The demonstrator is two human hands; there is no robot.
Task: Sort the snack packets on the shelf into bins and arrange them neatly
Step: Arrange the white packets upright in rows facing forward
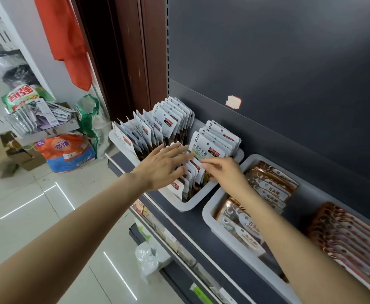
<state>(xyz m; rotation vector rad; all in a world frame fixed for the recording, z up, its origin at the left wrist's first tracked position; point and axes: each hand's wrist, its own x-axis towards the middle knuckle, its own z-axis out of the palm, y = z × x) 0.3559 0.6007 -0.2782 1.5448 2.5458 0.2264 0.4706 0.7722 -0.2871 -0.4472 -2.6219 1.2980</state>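
A white bin [198, 201] on the dark shelf holds several rows of upright white snack packets [171, 125]. My left hand [165, 165] lies flat with straight fingers on the tops of the front-row packets. My right hand [224, 170] pinches the top edge of a white packet [198, 168] in that same row, just below the tall packets with green print [201, 149]. To the right, a second white bin [211, 220] holds brown packets [269, 189] lying in rows. My right forearm crosses over that bin.
More brown packets [346, 235] lie stacked at the far right of the shelf. The grey back panel [289, 62] rises behind the bins. Lower shelves [179, 244] carry goods below. On the floor at left stand bags [67, 153] and cardboard boxes [6, 153].
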